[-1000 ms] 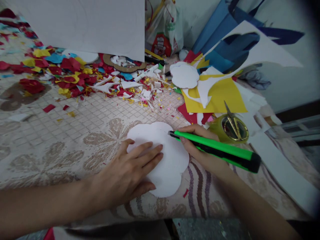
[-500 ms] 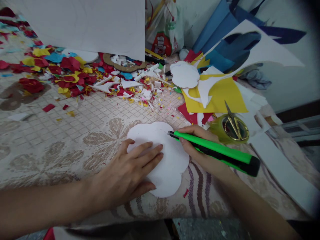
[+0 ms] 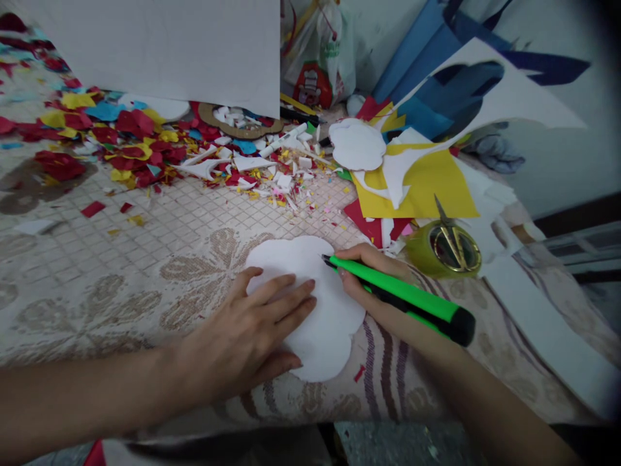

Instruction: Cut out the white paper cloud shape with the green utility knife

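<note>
Down near the front edge of the tablecloth (image 3: pixel 145 259), a white cloud-shaped cutout (image 3: pixel 334 317) lies flat, close to the middle of the view. The left hand (image 3: pixel 247 336) rests on its left part, palm down and opened out flat, fingers a little spread and pointing right and away, holding nothing but pressing on the cutout. The right hand (image 3: pixel 371 275) comes in from the near right and is closed around a green utility knife (image 3: pixel 407 299), gripped like a pen. The knife's dark tip touches the far right edge of the cutout and its black end points to the near right. Just right of this hand stands a yellowish tape roll (image 3: pixel 422 255) with a pair of scissors (image 3: pixel 449 230) lying across its top. Beyond that, a yellow sheet (image 3: pixel 427 188) lies among white and red offcuts, and a smaller white cloud shape (image 3: pixel 358 145) sits at its far left corner. A wide heap of red, yellow, blue and white paper scraps (image 3: pixel 136 142) spreads across the far left of the cloth. Above it a large white sheet (image 3: pixel 169 52) fills the far left of the view, with a plastic bag (image 3: pixel 317 65) to its right and blue paper (image 3: pixel 427 52) leaning at the far right.
</note>
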`<action>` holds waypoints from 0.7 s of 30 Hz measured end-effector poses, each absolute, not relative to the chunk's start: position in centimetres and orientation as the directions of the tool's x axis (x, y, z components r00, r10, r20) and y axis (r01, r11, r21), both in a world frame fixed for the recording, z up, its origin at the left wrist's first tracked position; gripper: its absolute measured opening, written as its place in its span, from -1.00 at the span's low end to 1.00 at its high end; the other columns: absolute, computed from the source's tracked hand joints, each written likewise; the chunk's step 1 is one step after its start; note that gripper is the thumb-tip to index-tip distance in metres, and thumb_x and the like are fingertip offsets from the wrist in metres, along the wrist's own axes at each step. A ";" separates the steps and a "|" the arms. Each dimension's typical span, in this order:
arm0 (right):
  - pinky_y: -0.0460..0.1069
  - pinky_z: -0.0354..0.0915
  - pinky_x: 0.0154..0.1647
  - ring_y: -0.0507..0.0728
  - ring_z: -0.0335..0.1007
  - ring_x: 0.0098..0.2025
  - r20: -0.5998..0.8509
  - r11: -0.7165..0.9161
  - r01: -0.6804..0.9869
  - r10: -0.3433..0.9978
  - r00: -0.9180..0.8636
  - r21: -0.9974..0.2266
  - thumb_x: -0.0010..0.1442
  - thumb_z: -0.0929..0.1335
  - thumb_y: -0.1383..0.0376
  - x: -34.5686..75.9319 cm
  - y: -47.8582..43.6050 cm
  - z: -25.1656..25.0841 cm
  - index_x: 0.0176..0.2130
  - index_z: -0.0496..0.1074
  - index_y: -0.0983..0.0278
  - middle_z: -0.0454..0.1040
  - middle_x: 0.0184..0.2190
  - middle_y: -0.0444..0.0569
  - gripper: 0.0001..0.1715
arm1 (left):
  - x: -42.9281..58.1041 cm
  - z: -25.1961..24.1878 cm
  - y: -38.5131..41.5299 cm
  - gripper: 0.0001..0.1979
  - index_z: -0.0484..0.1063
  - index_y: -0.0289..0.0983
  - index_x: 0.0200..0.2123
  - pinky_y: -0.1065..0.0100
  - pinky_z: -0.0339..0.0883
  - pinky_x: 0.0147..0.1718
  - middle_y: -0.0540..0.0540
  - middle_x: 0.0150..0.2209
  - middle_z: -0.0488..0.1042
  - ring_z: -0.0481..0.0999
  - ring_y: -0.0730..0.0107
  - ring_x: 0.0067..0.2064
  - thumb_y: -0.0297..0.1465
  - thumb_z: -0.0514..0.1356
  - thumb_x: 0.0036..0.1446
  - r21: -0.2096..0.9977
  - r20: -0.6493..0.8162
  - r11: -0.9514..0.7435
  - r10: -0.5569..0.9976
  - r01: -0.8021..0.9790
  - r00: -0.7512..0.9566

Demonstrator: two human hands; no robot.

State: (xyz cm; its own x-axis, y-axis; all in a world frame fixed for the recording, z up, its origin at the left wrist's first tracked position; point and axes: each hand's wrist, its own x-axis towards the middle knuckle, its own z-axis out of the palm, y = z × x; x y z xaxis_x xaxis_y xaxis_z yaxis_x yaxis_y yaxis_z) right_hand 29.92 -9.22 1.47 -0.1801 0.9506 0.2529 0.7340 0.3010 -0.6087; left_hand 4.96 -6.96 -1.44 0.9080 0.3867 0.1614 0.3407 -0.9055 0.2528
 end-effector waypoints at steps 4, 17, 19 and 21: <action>-0.11 0.40 -0.22 0.04 0.51 -0.22 0.195 0.247 0.722 0.968 -0.156 -0.646 0.30 0.33 0.36 30.3 -9.1 1.4 -0.13 0.45 0.20 0.57 -0.23 -0.13 -0.86 | 4.6 -1.5 -6.5 -0.46 0.16 -0.17 0.35 -0.04 -0.55 0.33 -0.02 0.42 0.10 0.08 0.08 0.40 -0.13 0.05 0.39 0.314 0.130 -0.906 0.336 0.283 0.933; 0.06 0.46 -0.21 0.20 0.55 -0.14 0.220 0.216 0.719 0.971 -0.089 -0.661 0.29 0.37 0.24 31.4 -10.0 1.2 -0.07 0.45 0.05 0.59 -0.15 -0.10 -0.82 | 4.9 -1.3 -6.8 -0.45 0.20 -0.08 0.33 -0.12 -0.19 0.32 -0.02 0.40 0.14 0.15 0.05 0.38 -0.04 0.07 0.36 0.243 0.093 -0.908 0.373 0.342 0.923; 0.05 0.46 -0.18 0.18 0.55 -0.13 0.212 0.219 0.718 0.972 -0.101 -0.660 0.30 0.36 0.24 31.3 -9.9 1.1 -0.07 0.45 0.07 0.59 -0.16 -0.10 -0.82 | 4.9 -1.4 -6.9 -0.44 0.20 -0.09 0.33 -0.11 -0.18 0.32 -0.03 0.40 0.14 0.15 0.03 0.37 -0.03 0.07 0.36 0.238 0.101 -0.909 0.374 0.343 0.922; 0.02 0.45 -0.17 0.16 0.55 -0.13 0.217 0.226 0.724 0.970 -0.108 -0.652 0.30 0.35 0.26 31.2 -9.8 1.1 -0.08 0.45 0.10 0.59 -0.16 -0.11 -0.82 | 4.9 -1.5 -7.0 -0.43 0.20 -0.09 0.33 -0.11 -0.21 0.31 -0.03 0.41 0.13 0.15 0.03 0.37 -0.01 0.06 0.36 0.237 0.101 -0.909 0.373 0.342 0.922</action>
State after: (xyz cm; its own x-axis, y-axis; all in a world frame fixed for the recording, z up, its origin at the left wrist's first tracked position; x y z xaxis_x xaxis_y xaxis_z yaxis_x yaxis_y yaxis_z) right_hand 31.15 -9.80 1.08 -0.1077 0.9701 0.2174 0.7238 0.2264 -0.6518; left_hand 4.94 -6.97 -1.54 0.9222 0.3734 0.1012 0.3422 -0.9094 0.2365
